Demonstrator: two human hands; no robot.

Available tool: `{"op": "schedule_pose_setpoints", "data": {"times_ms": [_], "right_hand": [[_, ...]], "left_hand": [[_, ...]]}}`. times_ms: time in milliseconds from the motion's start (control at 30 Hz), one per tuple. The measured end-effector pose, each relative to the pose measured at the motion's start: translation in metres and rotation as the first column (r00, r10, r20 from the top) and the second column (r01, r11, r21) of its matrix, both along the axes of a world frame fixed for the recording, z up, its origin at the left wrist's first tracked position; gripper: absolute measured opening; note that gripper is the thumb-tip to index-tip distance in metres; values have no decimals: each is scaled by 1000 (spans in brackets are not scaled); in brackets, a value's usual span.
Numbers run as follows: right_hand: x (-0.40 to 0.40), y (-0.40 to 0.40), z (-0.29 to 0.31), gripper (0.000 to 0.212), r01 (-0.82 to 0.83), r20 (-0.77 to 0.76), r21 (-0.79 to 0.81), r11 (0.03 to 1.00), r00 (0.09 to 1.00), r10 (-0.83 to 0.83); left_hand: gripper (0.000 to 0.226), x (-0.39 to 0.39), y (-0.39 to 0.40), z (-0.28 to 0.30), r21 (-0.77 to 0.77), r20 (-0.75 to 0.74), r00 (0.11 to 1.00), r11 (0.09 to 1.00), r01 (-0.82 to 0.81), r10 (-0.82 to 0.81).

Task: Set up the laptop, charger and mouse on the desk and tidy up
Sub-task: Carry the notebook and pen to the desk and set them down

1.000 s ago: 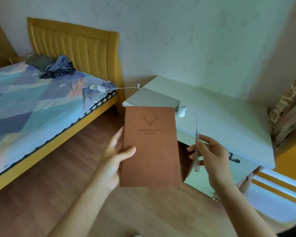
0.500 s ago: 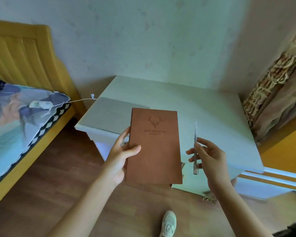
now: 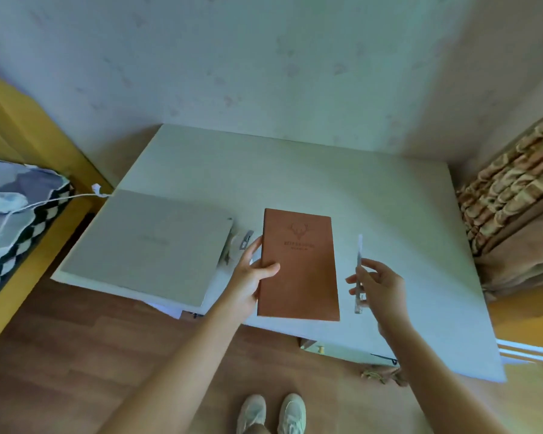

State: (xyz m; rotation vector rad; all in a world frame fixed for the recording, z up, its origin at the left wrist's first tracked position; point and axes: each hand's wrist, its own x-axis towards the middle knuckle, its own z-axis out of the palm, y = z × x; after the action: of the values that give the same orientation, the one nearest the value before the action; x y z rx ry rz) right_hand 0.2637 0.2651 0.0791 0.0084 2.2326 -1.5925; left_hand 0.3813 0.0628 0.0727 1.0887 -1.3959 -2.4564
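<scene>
Now, working from the left: the bed [image 3: 16, 214] has slid almost out of my view compared with a second ago, and its white cable [image 3: 44, 200] runs across the gap toward the desk's left corner. The closed laptop [image 3: 148, 245] lies flat on the left end of the desk [image 3: 295, 170], its near corner overhanging the front edge. Just to its right I make out the pale mouse [image 3: 234, 245], partly hidden behind my left hand [image 3: 248, 277], with a small grey object I cannot identify beside it. I cannot pick out a charger brick from here.

My left hand grips the brown notebook [image 3: 298, 264] by its left edge, thumb curled over the cover, fingers behind it. A second ago the notebook hung out over the floor; now it hangs above the middle of the desk, so I have closed in and am standing square to the front edge, shoes [image 3: 271, 411] visible below.

My right hand [image 3: 380, 286] pinches a thin, clear ruler-like strip [image 3: 359, 274] edge-on, the remaining fingers loosely spread. It sits just right of the notebook, also over the desk now.

I judge this as the tidying part: both items are positioned for setting down, and the laptop is not yet opened or plugged in.
</scene>
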Motion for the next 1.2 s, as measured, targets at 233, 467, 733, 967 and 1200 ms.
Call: {"op": "schedule_pose_setpoints", "data": {"times_ms": [233, 467, 733, 967, 1200], "right_hand": [[-55, -17, -56, 25, 37, 26, 191, 981, 999, -43], [-78, -30, -91, 23, 3, -9, 382, 924, 1000, 0], [-76, -38, -101, 22, 44, -73, 484, 874, 997, -10], [-70, -42, -105, 28, -7, -105, 615, 789, 990, 90], [-46, -29, -102, 38, -135, -133, 695, 706, 941, 311]], "left_hand": [[67, -67, -13, -59, 32, 81, 996, 999, 21, -23], [64, -89, -23, -95, -124, 187, 982, 991, 51, -27], [62, -90, -32, -103, -282, 250, 967, 952, 117, -45], [55, -79, -24, -108, -856, 375, 910, 312, 413, -179], [76, -55, -9, -125, -775, 630, 751, -112, 622, -198]]}}
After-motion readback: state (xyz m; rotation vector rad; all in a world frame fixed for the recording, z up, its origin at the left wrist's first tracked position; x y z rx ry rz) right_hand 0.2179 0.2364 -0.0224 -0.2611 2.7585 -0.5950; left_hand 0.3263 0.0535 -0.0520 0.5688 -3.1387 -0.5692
